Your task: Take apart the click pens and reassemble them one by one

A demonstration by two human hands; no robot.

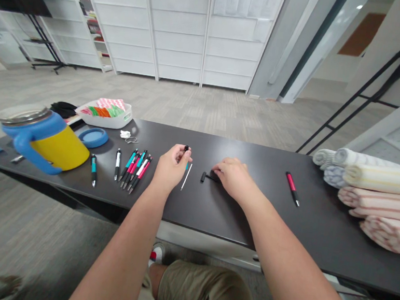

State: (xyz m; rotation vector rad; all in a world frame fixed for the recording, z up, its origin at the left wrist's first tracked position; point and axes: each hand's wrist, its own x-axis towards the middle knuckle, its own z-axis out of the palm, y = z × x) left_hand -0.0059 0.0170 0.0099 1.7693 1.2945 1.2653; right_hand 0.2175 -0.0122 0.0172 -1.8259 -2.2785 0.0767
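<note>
My left hand (172, 165) is raised a little above the dark table (214, 210), its fingers pinched on a small pen part with a black tip (186, 148). A thin white refill (186, 176) lies on the table just right of that hand. My right hand (233, 176) rests on the table, fingers curled over a small black pen part (207, 176); whether it grips it is unclear. A bunch of several teal and pink pens (136, 164) lies left of my left hand. A single pink pen (292, 188) lies right of my right hand.
A yellow mug with blue handle and lid (45, 143) stands at the left, a blue lid (93, 137) behind it. A white tray with coloured items (107, 113) sits at the back left. Folded towels (372, 200) are stacked at the right. Two separate pens (93, 169) lie near the mug.
</note>
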